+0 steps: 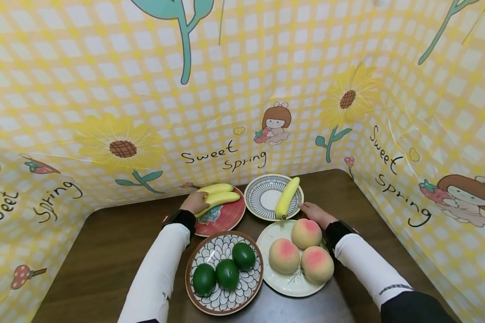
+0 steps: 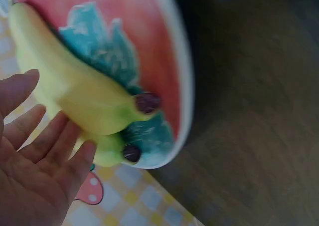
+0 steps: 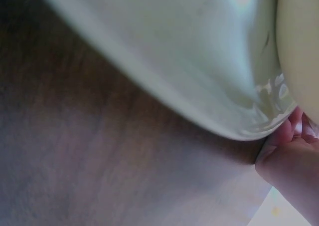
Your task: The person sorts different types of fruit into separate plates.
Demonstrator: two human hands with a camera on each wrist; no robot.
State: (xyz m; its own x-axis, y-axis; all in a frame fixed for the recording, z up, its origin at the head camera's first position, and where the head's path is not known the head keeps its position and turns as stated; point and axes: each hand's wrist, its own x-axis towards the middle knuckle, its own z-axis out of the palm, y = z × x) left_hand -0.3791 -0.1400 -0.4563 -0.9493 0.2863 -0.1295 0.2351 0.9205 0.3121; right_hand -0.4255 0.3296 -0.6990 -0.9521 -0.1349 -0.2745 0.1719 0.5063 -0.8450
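Observation:
Two yellow bananas (image 1: pixel 220 196) lie side by side on a red plate (image 1: pixel 239 208) with a teal leaf pattern. My left hand (image 1: pixel 194 202) is at their stem end. Its fingers (image 2: pixel 72 128) are spread and relaxed against the bananas in the left wrist view, not wrapped round them. A third banana (image 1: pixel 287 197) lies on a striped white-and-blue plate (image 1: pixel 260 193). My right hand (image 1: pixel 316 214) pinches that plate's right rim. In the right wrist view, the right hand (image 3: pixel 294 158) is partly hidden behind the pale plate and a peach.
Three peaches (image 1: pixel 284 255) sit on a pale plate (image 1: pixel 292 289) in front of the striped one. Three green fruits (image 1: pixel 227 274) lie on a brown-rimmed patterned plate (image 1: pixel 202 305). The plates crowd together on the dark wooden table (image 1: pixel 105 255), with a checked cloth (image 1: pixel 226 112) behind.

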